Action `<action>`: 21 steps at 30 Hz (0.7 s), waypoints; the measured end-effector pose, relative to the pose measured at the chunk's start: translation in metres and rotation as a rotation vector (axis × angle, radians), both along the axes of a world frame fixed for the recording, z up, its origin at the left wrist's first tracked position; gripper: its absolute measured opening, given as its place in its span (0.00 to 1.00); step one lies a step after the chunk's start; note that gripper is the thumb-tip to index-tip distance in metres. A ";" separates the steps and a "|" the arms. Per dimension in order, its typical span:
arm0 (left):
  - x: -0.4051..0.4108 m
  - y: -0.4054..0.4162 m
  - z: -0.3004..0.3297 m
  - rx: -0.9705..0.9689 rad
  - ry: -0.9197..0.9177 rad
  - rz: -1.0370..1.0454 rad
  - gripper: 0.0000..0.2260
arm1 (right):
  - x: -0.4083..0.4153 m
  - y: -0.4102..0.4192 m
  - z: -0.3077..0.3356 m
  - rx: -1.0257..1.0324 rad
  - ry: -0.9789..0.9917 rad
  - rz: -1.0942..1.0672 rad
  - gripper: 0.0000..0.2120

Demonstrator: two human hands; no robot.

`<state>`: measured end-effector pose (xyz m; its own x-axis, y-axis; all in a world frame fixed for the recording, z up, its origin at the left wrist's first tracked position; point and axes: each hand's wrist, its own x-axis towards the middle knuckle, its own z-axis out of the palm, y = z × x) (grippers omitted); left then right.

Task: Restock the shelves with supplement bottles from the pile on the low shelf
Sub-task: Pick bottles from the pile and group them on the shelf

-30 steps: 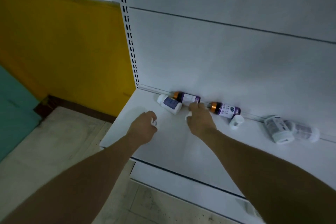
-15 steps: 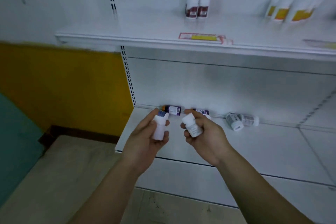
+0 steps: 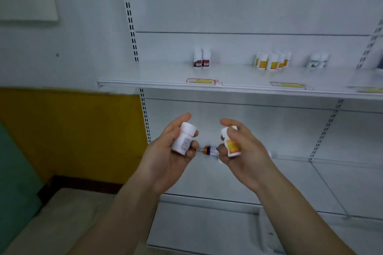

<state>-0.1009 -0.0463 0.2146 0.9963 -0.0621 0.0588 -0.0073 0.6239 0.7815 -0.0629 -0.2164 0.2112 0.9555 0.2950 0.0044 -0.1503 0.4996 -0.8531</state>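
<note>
White metal shelving fills the view, and in front of it the left hand (image 3: 174,151) grips a white plastic bottle with a grey label (image 3: 183,138) while the right hand (image 3: 238,147) grips a white plastic bottle with an orange-yellow label (image 3: 231,143), both tilted, apart. Between the hands, on the low shelf (image 3: 269,182), lies a dark bottle with an orange cap (image 3: 210,149). Farther up, the upper shelf (image 3: 165,80) carries upright maroon-labelled bottles (image 3: 202,59), yellow-labelled bottles (image 3: 271,61) and green-labelled bottles (image 3: 318,60).

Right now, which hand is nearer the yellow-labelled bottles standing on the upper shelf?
Right. The right hand is below them and slightly left; the left hand is farther left of the yellow-labelled bottles.
</note>
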 end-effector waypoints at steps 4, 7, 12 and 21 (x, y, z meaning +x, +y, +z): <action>0.000 -0.034 0.020 0.032 -0.025 0.072 0.15 | 0.000 -0.030 0.022 -0.064 -0.108 -0.013 0.10; 0.001 -0.059 0.036 -0.021 -0.009 0.040 0.10 | 0.003 -0.049 0.035 0.006 -0.086 -0.023 0.10; 0.005 -0.089 0.049 -0.021 -0.070 0.043 0.16 | 0.006 -0.071 0.050 0.076 -0.096 -0.016 0.11; 0.015 -0.134 0.075 0.012 -0.123 -0.036 0.13 | 0.009 -0.120 0.079 0.115 -0.197 -0.070 0.13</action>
<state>-0.0862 -0.1803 0.2896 0.9788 -0.0987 0.1793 -0.0813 0.6163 0.7833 -0.0538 -0.3367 0.2899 0.9509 0.2149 0.2229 0.0521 0.5986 -0.7993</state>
